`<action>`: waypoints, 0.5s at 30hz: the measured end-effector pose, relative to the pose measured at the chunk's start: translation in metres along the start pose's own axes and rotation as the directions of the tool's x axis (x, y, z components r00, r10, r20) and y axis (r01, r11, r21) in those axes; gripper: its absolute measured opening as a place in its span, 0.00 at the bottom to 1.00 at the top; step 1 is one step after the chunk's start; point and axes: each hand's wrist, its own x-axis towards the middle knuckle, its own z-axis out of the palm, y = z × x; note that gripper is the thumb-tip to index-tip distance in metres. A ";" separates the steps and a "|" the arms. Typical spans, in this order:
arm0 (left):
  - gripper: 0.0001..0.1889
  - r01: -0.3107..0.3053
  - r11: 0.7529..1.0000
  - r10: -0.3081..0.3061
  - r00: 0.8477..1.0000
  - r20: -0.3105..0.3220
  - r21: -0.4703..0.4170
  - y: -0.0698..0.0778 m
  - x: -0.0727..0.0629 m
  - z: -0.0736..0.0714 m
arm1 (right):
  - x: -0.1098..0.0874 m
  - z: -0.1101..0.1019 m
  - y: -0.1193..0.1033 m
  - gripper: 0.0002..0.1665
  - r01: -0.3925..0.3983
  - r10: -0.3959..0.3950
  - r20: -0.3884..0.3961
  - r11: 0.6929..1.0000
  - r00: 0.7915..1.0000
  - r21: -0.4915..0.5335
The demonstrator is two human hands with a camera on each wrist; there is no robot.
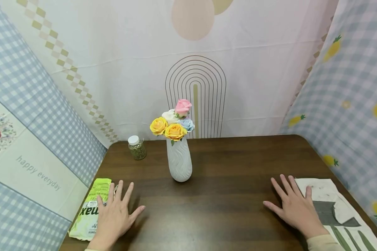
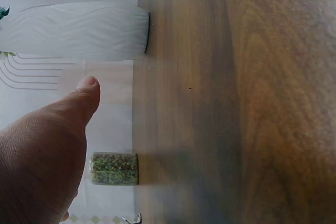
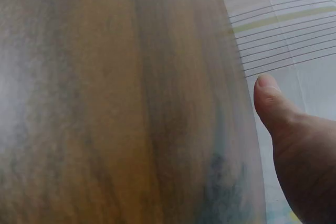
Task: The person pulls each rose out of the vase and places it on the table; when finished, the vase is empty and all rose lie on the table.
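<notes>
My left hand [image 1: 115,215] and right hand [image 1: 296,210] were spread empty by the left packet [image 1: 86,219] and right cloth [image 1: 328,211]; avoiding the vase [image 1: 179,159] seemed wise.

Table [image 1: 207,216]: wood-grained, smooth, low sheen. Vase [image 1: 179,160]: matt, relief of wavy ridges. Jar [image 1: 138,151]: clear, glossy; glass or plastic, I cannot tell from here. Lid [image 1: 133,140]: apparently plastic. Packet [image 1: 88,221]: shiny plastic film, crinkled. Cloth [image 1: 320,188]: matt, wrinkled. Backdrop [image 1: 128,87]: thin fabric, matt, creased.
</notes>
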 end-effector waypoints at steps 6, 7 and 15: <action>0.49 -0.037 0.998 0.035 0.998 -0.059 -0.042 0.006 0.015 -0.003 | 0.011 -0.004 -0.004 0.54 0.042 -0.042 -0.041 0.999 0.998 0.012; 0.48 -0.045 0.998 0.042 0.996 -0.073 -0.051 0.008 0.019 -0.004 | 0.015 -0.005 -0.006 0.54 0.053 -0.051 -0.048 0.998 0.998 0.024; 0.47 -0.139 0.985 0.119 0.977 -0.175 -0.105 0.036 0.053 -0.019 | 0.049 -0.021 -0.035 0.51 0.140 -0.130 -0.102 0.985 0.986 0.104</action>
